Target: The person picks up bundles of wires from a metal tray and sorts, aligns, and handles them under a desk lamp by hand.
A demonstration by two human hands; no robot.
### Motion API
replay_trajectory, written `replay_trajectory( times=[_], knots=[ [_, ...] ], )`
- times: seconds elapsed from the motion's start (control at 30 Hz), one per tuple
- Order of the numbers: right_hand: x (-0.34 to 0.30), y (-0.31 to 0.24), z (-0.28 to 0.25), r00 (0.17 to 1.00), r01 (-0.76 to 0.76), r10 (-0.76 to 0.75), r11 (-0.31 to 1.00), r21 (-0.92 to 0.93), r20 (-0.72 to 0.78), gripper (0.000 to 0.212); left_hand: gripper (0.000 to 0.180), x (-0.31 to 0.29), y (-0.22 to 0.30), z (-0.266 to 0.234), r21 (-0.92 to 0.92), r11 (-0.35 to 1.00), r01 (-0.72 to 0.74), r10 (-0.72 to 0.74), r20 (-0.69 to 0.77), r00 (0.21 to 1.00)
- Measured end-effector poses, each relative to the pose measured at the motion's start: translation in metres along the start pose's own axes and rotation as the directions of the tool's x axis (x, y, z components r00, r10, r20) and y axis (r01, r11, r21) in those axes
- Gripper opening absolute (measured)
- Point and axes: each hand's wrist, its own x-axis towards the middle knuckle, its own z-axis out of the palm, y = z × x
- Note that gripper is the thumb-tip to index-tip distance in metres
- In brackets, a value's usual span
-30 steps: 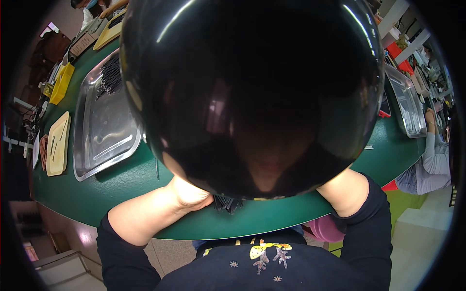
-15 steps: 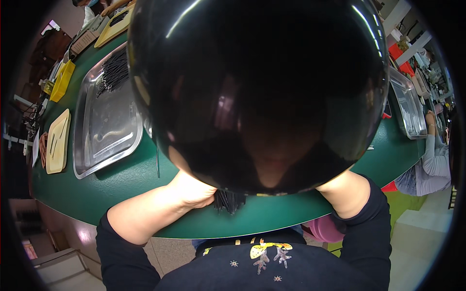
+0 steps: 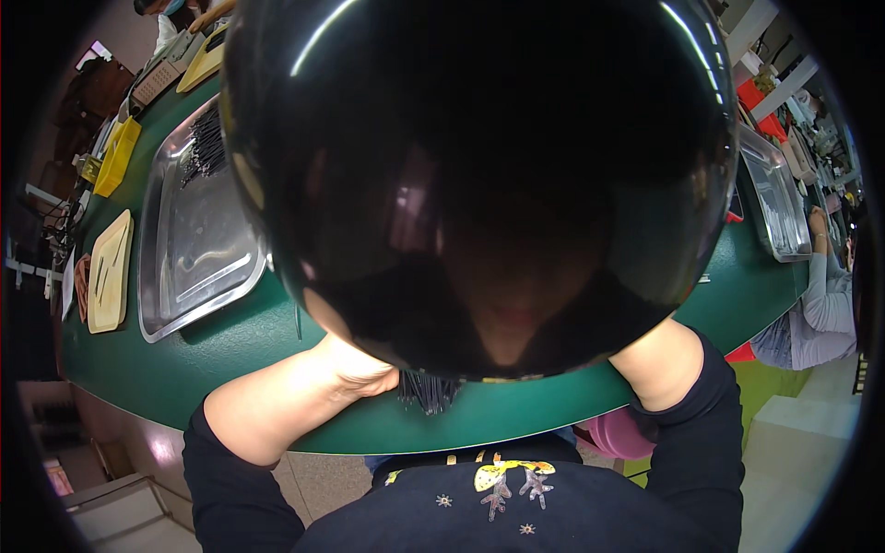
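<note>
Lengthwise, black strand bundle point(image 3: 429, 394) runs front-to-back, visible ends toward torso point(image 3: 415, 516); left hand point(image 3: 367, 371) beside, cannot tell grip; right hand hidden.

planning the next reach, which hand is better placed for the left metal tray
Likely the left hand, nearer the metal tray, though its grip is hidden; the black dome covers the right hand.

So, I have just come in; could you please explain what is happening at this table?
A person in a dark top has both arms over a green table. The left hand is at a bundle of thin black wires; its grip is hidden by a big, shiny black dome. The right hand is hidden too; only the right forearm shows. More black wires lie in the metal tray on the left.
</note>
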Motion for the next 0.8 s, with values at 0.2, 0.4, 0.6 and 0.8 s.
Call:
replay_trajectory(
  times=[0.2,0.4,0.6,0.8],
  knots=[
    [-0.001,0.002,0.005,0.998,0.027,-0.020,0.992,-0.125,0.063,0.014,0.018,0.004,-0.003,-0.008,0.019,0.996,-0.089,0.085,0.141,0.986],
    [-0.015,0.005,0.005,0.977,0.202,-0.210,0.970,-0.134,-0.047,0.012,0.009,0.008,-0.005,0.005,0.293,0.937,-0.190,0.185,0.043,0.982],
    [0.000,0.000,0.002,0.970,0.104,-0.120,0.991,-0.083,-0.212,0.016,0.012,0.000,0.000,-0.004,0.338,0.931,-0.135,0.177,-0.096,0.980],
    [0.001,0.025,-0.022,0.996,0.082,-0.084,0.988,0.133,0.011,0.014,0.008,-0.003,0.000,-0.007,0.356,0.919,-0.167,0.185,-0.017,0.983]
  ],
)
